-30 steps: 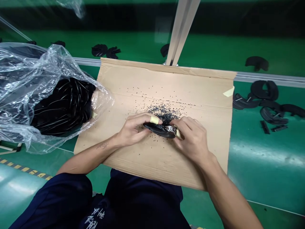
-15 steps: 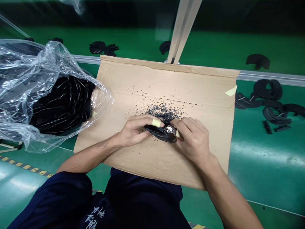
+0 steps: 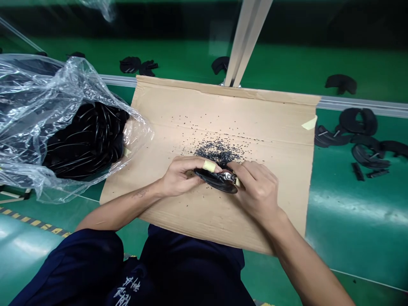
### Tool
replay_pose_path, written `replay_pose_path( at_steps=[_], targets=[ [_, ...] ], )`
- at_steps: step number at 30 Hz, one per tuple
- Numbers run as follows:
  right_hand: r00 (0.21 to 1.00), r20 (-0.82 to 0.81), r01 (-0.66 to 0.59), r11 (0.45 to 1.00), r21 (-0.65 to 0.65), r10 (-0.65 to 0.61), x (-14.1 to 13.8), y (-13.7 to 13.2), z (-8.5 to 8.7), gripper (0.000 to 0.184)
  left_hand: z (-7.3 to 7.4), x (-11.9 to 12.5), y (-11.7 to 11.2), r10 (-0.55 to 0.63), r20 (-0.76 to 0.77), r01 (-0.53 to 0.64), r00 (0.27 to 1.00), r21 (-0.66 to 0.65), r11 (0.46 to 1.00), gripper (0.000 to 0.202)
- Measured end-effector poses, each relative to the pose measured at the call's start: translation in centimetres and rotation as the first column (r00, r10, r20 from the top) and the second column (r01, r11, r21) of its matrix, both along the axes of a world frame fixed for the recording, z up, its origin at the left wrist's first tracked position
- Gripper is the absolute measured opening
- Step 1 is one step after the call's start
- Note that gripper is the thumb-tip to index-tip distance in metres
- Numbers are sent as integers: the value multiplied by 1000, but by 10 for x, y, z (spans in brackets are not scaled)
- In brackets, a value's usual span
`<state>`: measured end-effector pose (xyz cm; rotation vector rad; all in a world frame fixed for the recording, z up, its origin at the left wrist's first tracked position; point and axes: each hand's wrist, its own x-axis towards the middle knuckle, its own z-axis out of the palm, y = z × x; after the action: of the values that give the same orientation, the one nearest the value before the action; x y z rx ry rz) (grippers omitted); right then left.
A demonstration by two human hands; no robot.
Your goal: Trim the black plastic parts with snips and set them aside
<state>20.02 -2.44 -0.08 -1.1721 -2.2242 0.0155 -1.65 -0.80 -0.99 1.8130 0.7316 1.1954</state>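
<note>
floor stripe (image 3: 35,222): flat slanting band of yellow and black blocks, at far left.
clear bag (image 3: 63,80): thin plastic film, crinkled and glossy, gaping rightward and overlapping the left edge of the cardboard sheet (image 3: 159,102).
bagged pieces (image 3: 86,146): black, curved, thin-edged, heaped in overlapping layers, glinting along the rims.
cardboard sheet: brown, matte, faintly creased across, bordered by a bent strip along the far side.
left hand (image 3: 181,176): bare, grasping the curved black piece (image 3: 216,182) by its left end, with one finger laid along the upper side.
finger tape (image 3: 209,165): pale yellow, wrapped snugly around that finger.
curved black piece: smooth, thin, rounded along the near rim, raised and tilted above the middle of the cardboard sheet, between left hand and right hand (image 3: 259,187).
tiny bits (image 3: 219,151): black, grain-like, dense just beyond the curved black piece, sparser outward.
metal tool (image 3: 227,175): shiny, round at the pivot, close against the curved black piece; cannot tell whether touching.
right hand: bare, curled around the metal tool, mostly hiding its handles.
tape scrap (image 3: 309,123): pale yellow, flat, angular, stuck near the right edge.
loose pieces (image 3: 349,121): matte black, arched or ring-like, piled on the smooth green surface (image 3: 350,221).
short bars (image 3: 357,171): black, narrow, lying just below that pile.
</note>
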Motion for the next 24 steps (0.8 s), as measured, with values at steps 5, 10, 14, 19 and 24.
replay_pose_path(
  at_steps=[5,10,14,19,24],
  targets=[
    [1000,1,-21,1000,-10,21,1,0,1,11,0,1,0,-25,18,25,1000,-19,999,15],
    [995,94,19,996,90,-28,1,0,3,12,1,1,-1,-40,17,40,999,-13,999,17],
    [991,128,33,992,125,-49,0,-1,5,13,1,2,-3,-35,11,35,999,-31,999,18],
    [996,84,16,996,93,-24,1,-4,5,12,0,1,-1,-39,5,39,999,-28,999,15],
    [962,-271,-100,963,-250,29,2,0,1,15,0,-3,-1,-20,-37,21,999,31,999,16]
  ],
)
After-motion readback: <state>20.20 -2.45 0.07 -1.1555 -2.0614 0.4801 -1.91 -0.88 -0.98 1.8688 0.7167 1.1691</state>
